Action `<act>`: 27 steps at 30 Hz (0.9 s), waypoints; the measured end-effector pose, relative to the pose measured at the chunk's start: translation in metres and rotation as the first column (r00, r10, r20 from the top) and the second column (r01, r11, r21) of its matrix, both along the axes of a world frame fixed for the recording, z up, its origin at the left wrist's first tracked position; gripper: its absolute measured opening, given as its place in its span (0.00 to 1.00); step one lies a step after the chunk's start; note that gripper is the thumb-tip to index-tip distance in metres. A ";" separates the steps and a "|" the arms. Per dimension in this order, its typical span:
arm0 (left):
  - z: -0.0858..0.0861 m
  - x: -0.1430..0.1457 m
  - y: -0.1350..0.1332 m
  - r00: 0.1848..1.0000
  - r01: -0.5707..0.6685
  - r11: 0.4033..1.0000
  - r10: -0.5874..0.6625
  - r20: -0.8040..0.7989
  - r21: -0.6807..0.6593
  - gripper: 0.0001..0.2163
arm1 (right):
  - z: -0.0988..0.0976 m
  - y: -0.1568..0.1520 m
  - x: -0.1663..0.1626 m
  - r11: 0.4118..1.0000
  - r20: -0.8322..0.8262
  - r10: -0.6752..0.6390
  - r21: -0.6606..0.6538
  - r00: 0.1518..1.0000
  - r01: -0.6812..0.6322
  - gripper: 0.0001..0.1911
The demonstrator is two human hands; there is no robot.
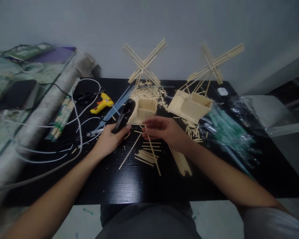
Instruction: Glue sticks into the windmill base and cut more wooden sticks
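Note:
My left hand (109, 139) is closed around a dark black tool (124, 116) with a rounded end; its exact kind does not show clearly. In my right hand (164, 131), the fingers pinch the upper end of a thin wooden stick (153, 151), which slants down toward me. Another long stick (129, 151) lies to its left. Just beyond both hands stands a wooden stick model (147, 108) with a box-like base and crossed blades (143, 64). Short cut sticks (146, 156) lie below my right hand.
A second model (196, 104) stands to the right, near green plastic packaging (231, 129). Longer sticks (180, 161) lie beside my right forearm. At left are a yellow glue gun (102, 103), white cables (81, 132), metal-jawed cutters (93, 133) and wrapped stick bundles (64, 114).

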State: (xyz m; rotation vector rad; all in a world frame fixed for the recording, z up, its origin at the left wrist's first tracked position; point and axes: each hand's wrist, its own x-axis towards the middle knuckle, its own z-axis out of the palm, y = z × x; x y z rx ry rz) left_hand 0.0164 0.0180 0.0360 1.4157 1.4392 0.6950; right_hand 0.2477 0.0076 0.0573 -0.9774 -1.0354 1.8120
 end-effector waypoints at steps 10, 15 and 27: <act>0.009 0.006 -0.010 0.978 0.207 0.977 -0.208 0.015 0.045 0.19 | -0.013 0.000 -0.005 0.995 0.107 -0.101 0.006 0.989 0.101 0.24; 0.005 0.005 -0.011 0.959 0.282 0.954 -0.278 -0.050 0.099 0.17 | -0.025 0.002 -0.007 0.995 0.105 -0.102 0.008 0.989 0.102 0.26; 0.006 -0.006 0.000 0.810 0.402 0.915 -0.345 -0.473 0.021 0.16 | -0.015 0.011 0.014 0.868 0.826 -0.146 0.371 0.545 -0.330 0.09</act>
